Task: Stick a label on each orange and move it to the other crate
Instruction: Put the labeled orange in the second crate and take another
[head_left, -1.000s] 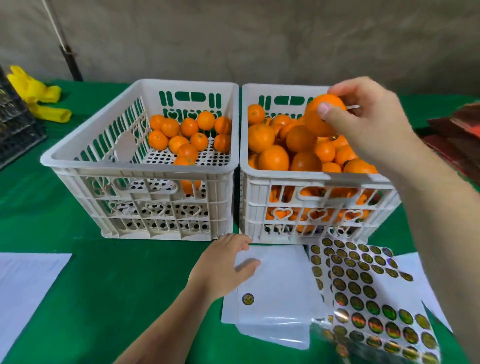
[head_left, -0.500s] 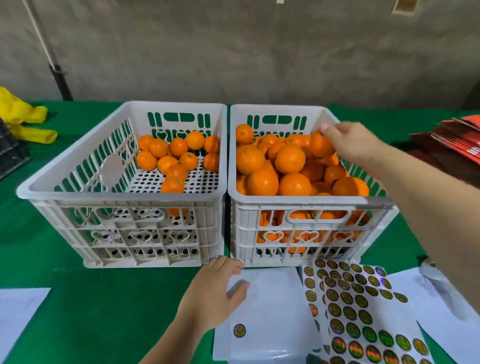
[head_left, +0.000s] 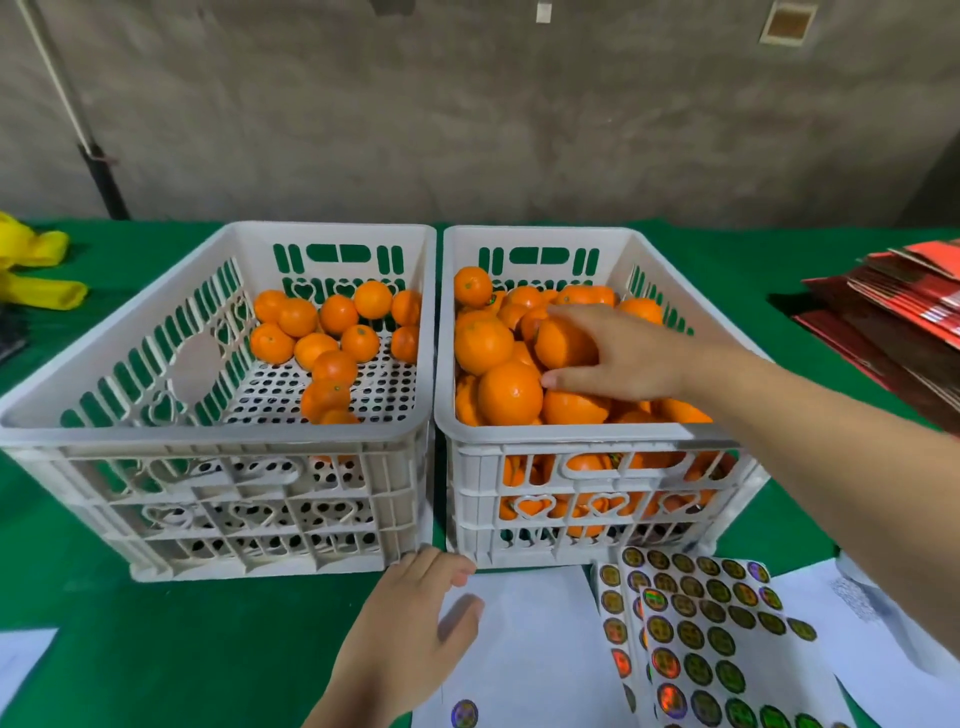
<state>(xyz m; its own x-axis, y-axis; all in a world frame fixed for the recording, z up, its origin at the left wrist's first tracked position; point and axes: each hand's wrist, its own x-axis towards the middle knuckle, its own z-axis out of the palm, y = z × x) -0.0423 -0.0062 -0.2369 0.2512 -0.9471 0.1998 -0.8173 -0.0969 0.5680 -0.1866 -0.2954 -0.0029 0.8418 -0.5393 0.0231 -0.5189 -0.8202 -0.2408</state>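
Green table (head_left: 218, 644) carries two crates. My right hand (head_left: 631, 358) curls round an orange (head_left: 563, 344) in the right crate (head_left: 582, 434); my left hand (head_left: 410, 631) rests flat, fingers relaxed, on near paper (head_left: 530, 654), labels (head_left: 711, 639) just right.

Your right hand (head_left: 631, 358) reaches forward, arm extended, fingers and thumb curled in a grasp. Your left hand (head_left: 410, 631) rests palm-down, fingers relaxed.

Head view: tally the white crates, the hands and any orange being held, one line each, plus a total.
White crates: 2, left crate, right crate
Hands: 2, left hand, right hand
Held orange: 1
Total: 5
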